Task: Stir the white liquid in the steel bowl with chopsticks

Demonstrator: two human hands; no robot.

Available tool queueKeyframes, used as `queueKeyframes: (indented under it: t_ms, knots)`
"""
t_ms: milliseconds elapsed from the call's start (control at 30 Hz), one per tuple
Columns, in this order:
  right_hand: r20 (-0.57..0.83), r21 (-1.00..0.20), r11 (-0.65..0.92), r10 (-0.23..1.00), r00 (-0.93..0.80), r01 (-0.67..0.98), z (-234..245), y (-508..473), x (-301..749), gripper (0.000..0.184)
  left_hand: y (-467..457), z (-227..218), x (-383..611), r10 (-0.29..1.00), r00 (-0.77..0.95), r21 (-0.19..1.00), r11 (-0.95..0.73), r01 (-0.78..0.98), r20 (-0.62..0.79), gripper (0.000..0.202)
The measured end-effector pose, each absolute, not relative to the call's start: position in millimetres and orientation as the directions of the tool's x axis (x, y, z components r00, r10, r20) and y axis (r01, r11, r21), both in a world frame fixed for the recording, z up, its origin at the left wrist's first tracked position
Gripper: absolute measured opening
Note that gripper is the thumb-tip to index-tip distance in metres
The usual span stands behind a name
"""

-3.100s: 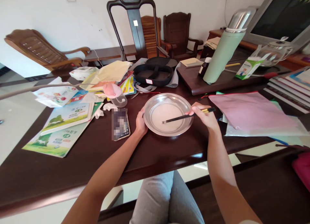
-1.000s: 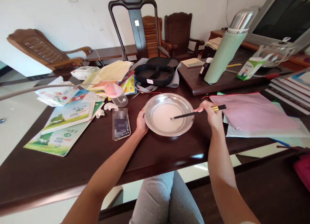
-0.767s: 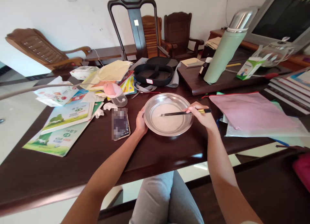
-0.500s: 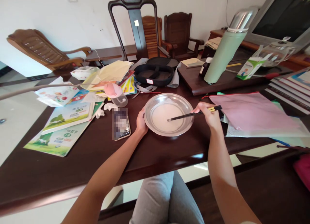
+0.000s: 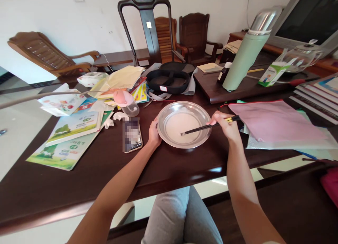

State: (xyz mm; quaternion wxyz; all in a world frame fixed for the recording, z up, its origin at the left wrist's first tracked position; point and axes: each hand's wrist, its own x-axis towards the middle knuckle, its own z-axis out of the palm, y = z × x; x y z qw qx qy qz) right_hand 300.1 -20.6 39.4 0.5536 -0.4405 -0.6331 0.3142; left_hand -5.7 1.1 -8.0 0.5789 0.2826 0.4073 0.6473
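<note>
A shallow round metal bowl (image 5: 196,142) stands on the dark wooden table, with a whitish liquid (image 5: 179,122) in its bottom. My left hand (image 5: 154,133) grips the bowl's left rim, its fingers partly hidden behind the metal. In my right hand (image 5: 224,124), at the bowl's right side, is a pair of black chopsticks (image 5: 198,129) with gold bands near the top. They lie close together and slant down leftward, their tips in the liquid near the middle.
Left of the bowl lies a phone (image 5: 132,135), with a pink-topped clear bottle (image 5: 126,102), crumpled tissues (image 5: 108,123) and booklets (image 5: 71,131) beyond. A black case (image 5: 169,80) sits behind the bowl. To the right are a green thermos (image 5: 244,61) and a pink pouch (image 5: 277,121).
The chopstick tips have shifted slightly left and toward me within the liquid, my right hand moving slightly left with them. My left hand and the bowl stay in place.
</note>
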Motion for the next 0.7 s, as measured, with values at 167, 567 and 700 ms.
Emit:
queueKeyframes:
  t_ms: [167,567,700]
  knots:
    - [0.433,-0.864,0.421,0.901,-0.018,0.277,36,-17,294,0.062,2,-11,-7,0.98,-0.178,0.858,-0.018,-0.514,-0.086,0.032]
    - [0.4,-0.876,0.412,0.911,-0.099,0.251,36,-18,294,0.06,3,-11,-7,0.98,-0.171,0.845,-0.006,-0.534,-0.101,0.028]
    - [0.443,-0.882,0.415,0.892,0.089,0.225,35,-16,302,0.063,3,-12,-7,0.978,-0.178,0.847,-0.003,-0.531,-0.108,0.029]
